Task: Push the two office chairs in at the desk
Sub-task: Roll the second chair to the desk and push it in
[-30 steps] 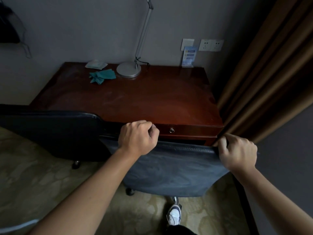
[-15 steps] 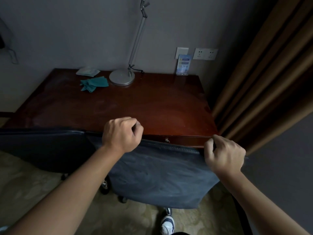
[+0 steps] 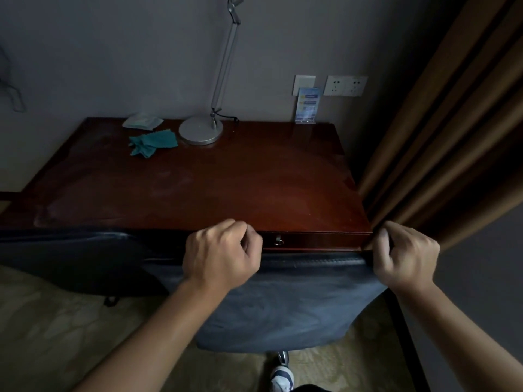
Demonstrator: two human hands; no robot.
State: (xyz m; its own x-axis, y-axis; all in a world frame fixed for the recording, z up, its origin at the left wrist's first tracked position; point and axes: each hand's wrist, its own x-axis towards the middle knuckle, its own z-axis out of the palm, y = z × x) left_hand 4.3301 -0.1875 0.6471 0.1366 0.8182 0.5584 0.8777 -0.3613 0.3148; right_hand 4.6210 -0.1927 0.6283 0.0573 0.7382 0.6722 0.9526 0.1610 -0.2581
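Two dark office chairs stand side by side at a glossy red-brown desk (image 3: 215,188). The right chair (image 3: 288,306) shows its bluish-grey backrest, whose top edge lies against the desk's front with the drawer knob. My left hand (image 3: 220,256) grips the left end of that top edge and my right hand (image 3: 404,258) grips its right corner. The left chair (image 3: 76,261) is darker, its backrest also against the desk front, partly hidden behind the right chair. Seats and most wheels are out of sight under the desk.
On the desk's far side stand a silver lamp (image 3: 201,131), a teal cloth (image 3: 150,142), a white packet (image 3: 143,121) and a small blue card stand (image 3: 307,106). Brown curtains (image 3: 441,131) hang close on the right. My shoe (image 3: 281,377) is on the patterned carpet.
The right chair has rolled forward with both hands on its backrest until its top edge reached the desk front. The left chair also sits closer in. The view has moved toward the desk.
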